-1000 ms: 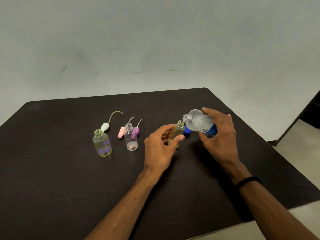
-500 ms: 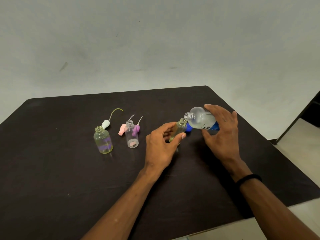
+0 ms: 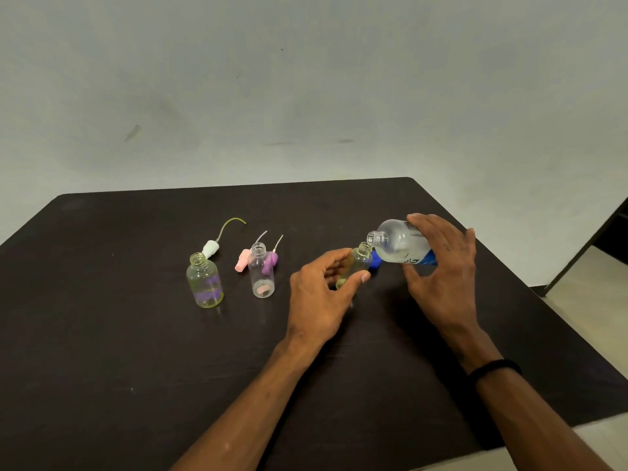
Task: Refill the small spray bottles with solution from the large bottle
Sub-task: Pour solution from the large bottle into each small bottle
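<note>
My right hand point(image 3: 441, 273) grips the large clear bottle point(image 3: 397, 244) with a blue label, tipped to the left, its open mouth right at the neck of a small yellowish bottle point(image 3: 360, 258). My left hand point(image 3: 323, 294) wraps around that small bottle, which stands on the black table point(image 3: 136, 351); its lower part is hidden by my fingers. Two more open small bottles stand to the left: a yellowish one with a purple patch point(image 3: 204, 281) and a clear one point(image 3: 261, 275).
Spray heads with thin tubes lie behind the small bottles: a white one point(image 3: 210, 248), a pink one point(image 3: 243, 260) and a purple one point(image 3: 271, 260). A blue cap point(image 3: 375, 260) lies behind the held small bottle. The table's right edge drops to a pale floor.
My right hand has tipped the large bottle further and brought its mouth down to the small bottle's neck. My left hand has stayed on the small bottle.
</note>
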`<state>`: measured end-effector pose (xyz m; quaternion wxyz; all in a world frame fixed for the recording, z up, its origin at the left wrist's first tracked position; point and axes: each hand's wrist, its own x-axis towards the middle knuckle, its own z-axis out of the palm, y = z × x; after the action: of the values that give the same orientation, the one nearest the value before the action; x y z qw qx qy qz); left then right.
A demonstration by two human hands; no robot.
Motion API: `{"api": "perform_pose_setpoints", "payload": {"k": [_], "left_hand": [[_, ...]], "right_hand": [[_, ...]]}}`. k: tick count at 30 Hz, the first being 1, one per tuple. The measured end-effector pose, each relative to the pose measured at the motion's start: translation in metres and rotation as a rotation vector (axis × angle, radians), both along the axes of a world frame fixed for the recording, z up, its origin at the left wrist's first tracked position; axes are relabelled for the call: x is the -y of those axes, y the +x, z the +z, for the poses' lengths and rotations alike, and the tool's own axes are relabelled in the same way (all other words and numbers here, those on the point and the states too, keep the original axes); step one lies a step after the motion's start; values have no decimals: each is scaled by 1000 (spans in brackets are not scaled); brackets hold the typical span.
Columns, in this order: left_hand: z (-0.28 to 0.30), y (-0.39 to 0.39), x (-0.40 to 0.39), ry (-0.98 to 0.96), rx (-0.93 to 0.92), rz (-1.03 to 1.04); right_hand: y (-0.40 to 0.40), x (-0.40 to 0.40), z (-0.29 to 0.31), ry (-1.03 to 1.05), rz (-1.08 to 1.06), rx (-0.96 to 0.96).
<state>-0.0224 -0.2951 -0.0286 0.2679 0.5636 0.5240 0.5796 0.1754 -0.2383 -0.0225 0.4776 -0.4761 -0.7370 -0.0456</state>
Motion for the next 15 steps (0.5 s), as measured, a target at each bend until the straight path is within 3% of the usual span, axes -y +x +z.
{"api": "perform_pose_setpoints", "payload": {"k": [15], "left_hand": [[-2, 0, -1, 4, -14, 8]], "right_hand": [[2, -1, 0, 22, -2, 22]]}}
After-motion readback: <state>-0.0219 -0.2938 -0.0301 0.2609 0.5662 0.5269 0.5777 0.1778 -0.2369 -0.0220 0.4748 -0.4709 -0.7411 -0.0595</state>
